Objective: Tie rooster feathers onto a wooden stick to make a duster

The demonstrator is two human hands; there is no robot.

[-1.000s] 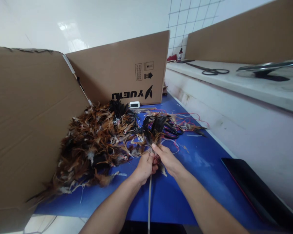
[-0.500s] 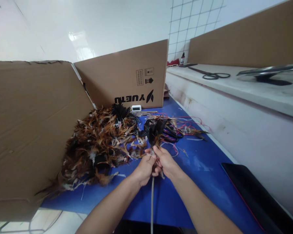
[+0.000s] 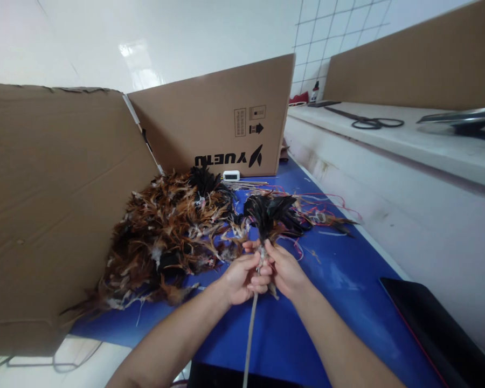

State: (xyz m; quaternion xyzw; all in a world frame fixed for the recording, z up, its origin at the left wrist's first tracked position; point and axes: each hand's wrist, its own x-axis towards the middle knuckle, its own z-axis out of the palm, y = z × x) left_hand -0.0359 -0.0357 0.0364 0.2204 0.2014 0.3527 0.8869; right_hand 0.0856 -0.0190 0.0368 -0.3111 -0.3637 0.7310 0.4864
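My left hand (image 3: 244, 277) is closed around a thin pale stick (image 3: 249, 334) that runs down toward me. On its far end sits a bunch of dark and brown feathers (image 3: 267, 213), fanned out away from me. My right hand (image 3: 286, 269) pinches the pale quill base of the feathers, its thumb and fingers touching the left hand's fingers. Left of my hands lies a large pile of loose brown feathers (image 3: 173, 215), with a black feather tuft (image 3: 204, 180) at its back.
Cardboard panels (image 3: 210, 124) stand behind and to the left of the blue table (image 3: 339, 334). Pink strings (image 3: 327, 202) and a small white device (image 3: 231, 175) lie at the back. Scissors (image 3: 372, 121) rest on the right-hand ledge. A black mat (image 3: 420, 323) lies at right.
The feather bunch has turned and spreads wider, its pale base now showing between my fingers. The stick's near end has swung slightly left. The camera view has shifted a little.
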